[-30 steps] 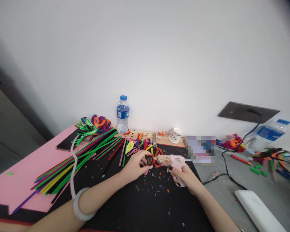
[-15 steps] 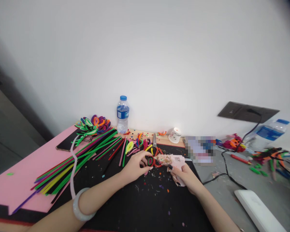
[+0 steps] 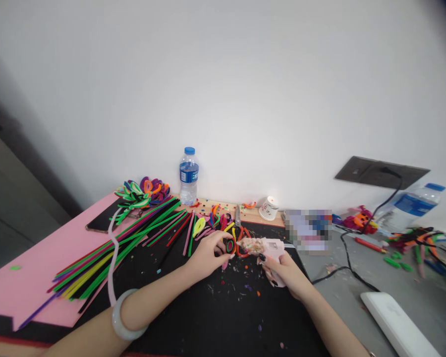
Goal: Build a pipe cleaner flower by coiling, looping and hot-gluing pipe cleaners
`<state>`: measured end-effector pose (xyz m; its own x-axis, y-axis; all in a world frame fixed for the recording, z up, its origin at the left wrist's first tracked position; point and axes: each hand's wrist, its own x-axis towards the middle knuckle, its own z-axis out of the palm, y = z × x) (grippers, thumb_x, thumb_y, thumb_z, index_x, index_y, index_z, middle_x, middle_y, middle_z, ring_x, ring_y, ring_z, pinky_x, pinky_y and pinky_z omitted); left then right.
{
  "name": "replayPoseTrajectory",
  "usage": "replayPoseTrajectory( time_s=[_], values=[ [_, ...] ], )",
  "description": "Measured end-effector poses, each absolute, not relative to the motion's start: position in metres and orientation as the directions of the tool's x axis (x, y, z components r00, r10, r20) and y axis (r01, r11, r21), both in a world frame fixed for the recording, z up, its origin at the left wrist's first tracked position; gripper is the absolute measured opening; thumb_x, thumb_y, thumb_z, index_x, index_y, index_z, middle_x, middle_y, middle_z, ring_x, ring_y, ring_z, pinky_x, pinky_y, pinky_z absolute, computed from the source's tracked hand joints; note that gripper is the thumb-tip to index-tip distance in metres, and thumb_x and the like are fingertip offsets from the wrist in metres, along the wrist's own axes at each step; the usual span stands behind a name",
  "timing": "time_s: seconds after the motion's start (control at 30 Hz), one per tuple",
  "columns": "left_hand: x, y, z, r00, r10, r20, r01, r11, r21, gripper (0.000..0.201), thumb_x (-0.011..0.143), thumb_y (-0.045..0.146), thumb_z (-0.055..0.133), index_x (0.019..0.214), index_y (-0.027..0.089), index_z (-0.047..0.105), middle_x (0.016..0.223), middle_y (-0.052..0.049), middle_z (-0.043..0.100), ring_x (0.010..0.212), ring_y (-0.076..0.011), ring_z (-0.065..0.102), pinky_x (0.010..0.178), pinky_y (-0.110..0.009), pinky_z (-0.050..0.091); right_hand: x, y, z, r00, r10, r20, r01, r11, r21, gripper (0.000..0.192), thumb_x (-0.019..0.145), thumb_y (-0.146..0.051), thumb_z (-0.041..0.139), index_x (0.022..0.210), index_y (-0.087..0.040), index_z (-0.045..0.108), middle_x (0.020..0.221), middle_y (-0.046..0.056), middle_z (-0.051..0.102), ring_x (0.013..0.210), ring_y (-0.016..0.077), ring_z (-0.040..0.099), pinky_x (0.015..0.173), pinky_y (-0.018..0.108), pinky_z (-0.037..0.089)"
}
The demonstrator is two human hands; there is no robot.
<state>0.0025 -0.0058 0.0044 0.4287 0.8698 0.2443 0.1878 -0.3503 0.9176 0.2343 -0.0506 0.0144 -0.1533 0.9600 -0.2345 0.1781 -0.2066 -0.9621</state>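
Little has moved since the earlier frames: both hands hold the same places on the black mat (image 3: 215, 317), and only the left fingers have shifted slightly around the small piece.

Left hand (image 3: 207, 258): fingers closed in a pinch on a small red-and-green pipe-cleaner loop (image 3: 230, 246), held just above the mat. A pale bangle (image 3: 123, 317) sits on that forearm.

Right hand (image 3: 282, 270): wrapped around the grip of a pink glue gun (image 3: 269, 247), nozzle end pointing left and touching or nearly touching the loop; cannot tell which.

Judgement: glue is being applied at the loop; the steadiness suggests a hold while the joint takes.

Surroundings: long pipe cleaners (image 3: 130, 238) fanned across mat and pink foam sheet (image 3: 29, 277); finished pipe-cleaner flowers (image 3: 143, 191) behind them; water bottle (image 3: 189, 176) and paper cup (image 3: 269, 207) by the wall. Glue gun's black cord (image 3: 342, 267) runs right across the bench (image 3: 357, 297) up to a wall socket (image 3: 381, 172).
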Motion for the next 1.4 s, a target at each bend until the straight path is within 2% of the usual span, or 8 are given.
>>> replayPoseTrajectory(
  time_s=[0.4, 1.0, 1.4],
  values=[
    [0.0028, -0.0045, 0.0031, 0.398, 0.887, 0.233, 0.206, -0.334, 0.92, 0.031, 0.071, 0.018, 0.063, 0.101, 0.016, 0.055, 0.081, -0.001, 0.055, 0.068, -0.0132, 0.06, 0.063, -0.026, 0.054, 0.2355, -0.0499, 0.0115, -0.159, 0.948, -0.277, 0.166, -0.25, -0.954, 0.033, 0.07, -0.046, 0.061, 0.069, -0.017, 0.047, 0.048, -0.006, 0.044, 0.038, 0.0048, 0.035, 0.037, 0.017, 0.029],
    [0.0029, -0.0033, 0.0016, 0.394, 0.896, 0.206, 0.182, -0.296, 0.938, 0.033, 0.07, 0.018, 0.064, 0.101, 0.016, 0.055, 0.08, -0.001, 0.055, 0.067, -0.0134, 0.06, 0.062, -0.026, 0.054, 0.2344, -0.0518, 0.0121, -0.175, 0.948, -0.265, 0.166, -0.237, -0.957, 0.029, 0.071, -0.041, 0.061, 0.069, -0.018, 0.043, 0.047, -0.007, 0.043, 0.038, 0.0054, 0.034, 0.036, 0.018, 0.033],
    [0.0039, -0.0012, -0.0023, 0.388, 0.905, 0.172, 0.144, -0.244, 0.959, 0.034, 0.068, 0.016, 0.064, 0.101, 0.015, 0.054, 0.079, -0.001, 0.057, 0.067, -0.0143, 0.062, 0.064, -0.028, 0.054, 0.2371, -0.0503, 0.007, -0.17, 0.949, -0.266, 0.148, -0.243, -0.959, 0.032, 0.072, -0.045, 0.061, 0.072, -0.018, 0.045, 0.046, -0.008, 0.042, 0.037, 0.0054, 0.035, 0.036, 0.018, 0.03]
  ],
)
